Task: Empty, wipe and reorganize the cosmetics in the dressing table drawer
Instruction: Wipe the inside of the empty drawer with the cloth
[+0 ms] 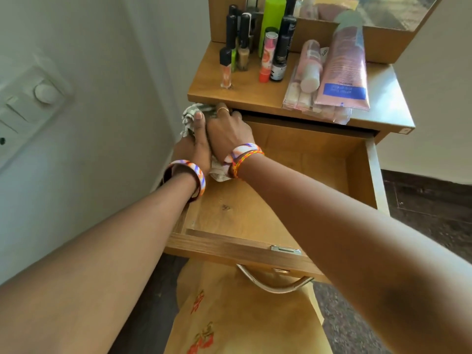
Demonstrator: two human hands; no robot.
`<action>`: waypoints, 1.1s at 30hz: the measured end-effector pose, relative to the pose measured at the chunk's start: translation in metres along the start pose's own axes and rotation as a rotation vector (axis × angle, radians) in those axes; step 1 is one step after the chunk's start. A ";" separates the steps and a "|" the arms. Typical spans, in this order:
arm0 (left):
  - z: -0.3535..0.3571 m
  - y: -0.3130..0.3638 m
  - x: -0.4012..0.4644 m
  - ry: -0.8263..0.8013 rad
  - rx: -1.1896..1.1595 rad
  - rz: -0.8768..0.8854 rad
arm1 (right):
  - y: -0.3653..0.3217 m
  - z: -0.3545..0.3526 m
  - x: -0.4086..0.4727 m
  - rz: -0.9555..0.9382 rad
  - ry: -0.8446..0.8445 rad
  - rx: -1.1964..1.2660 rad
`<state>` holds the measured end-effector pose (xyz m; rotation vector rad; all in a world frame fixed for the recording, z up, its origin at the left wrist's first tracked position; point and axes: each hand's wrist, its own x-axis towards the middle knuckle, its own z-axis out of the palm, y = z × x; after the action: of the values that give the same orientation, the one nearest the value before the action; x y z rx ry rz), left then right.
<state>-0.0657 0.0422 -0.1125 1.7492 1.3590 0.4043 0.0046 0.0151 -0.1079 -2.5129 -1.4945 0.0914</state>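
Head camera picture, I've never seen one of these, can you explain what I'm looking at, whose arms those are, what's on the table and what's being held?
There is no machine here. A person wears a wide-angle camera on the head, so the one picture looks forward and down along their own two arms.

Both hands reach into the far left corner of an open wooden drawer. The left hand and right hand sit close together, both with a grip on a pale patterned cloth, apparently wiping. The visible drawer floor is bare.

On the dressing table top stand nail polish bottles, a green can and a dark bottle. Beside them lie a pink tube and a clear packet of small items.

Below the drawer is the person's brown printed garment.
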 end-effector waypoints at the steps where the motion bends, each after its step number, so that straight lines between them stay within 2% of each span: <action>1: 0.001 0.000 0.000 -0.004 0.022 0.026 | -0.002 -0.002 0.000 0.026 0.010 -0.048; 8: 0.006 -0.008 0.005 0.017 0.180 0.090 | 0.029 -0.006 -0.026 0.154 0.014 -0.237; 14: 0.006 -0.009 0.005 -0.008 0.186 0.104 | 0.061 -0.022 -0.046 0.209 -0.015 -0.336; 19: 0.006 -0.008 0.005 -0.016 0.208 0.106 | 0.088 -0.030 -0.064 0.351 -0.058 -0.412; 21: 0.006 -0.007 0.005 -0.014 0.211 0.100 | 0.104 -0.038 -0.076 0.434 -0.199 -0.460; 23: 0.006 -0.007 0.006 -0.007 0.202 0.096 | 0.116 -0.050 -0.091 0.466 -0.534 -0.499; 25: 0.007 -0.008 0.006 -0.012 0.207 0.103 | 0.118 -0.064 -0.103 0.449 -0.690 -0.531; 29: 0.005 -0.008 0.006 -0.016 0.213 0.088 | 0.093 -0.074 -0.118 0.348 -0.700 -0.533; 33: 0.006 -0.010 0.007 -0.026 0.206 0.073 | 0.079 -0.062 -0.134 0.339 -0.726 -0.718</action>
<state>-0.0652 0.0466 -0.1251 1.9702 1.3597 0.2884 0.0181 -0.1481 -0.0716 -3.5679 -1.4671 0.7018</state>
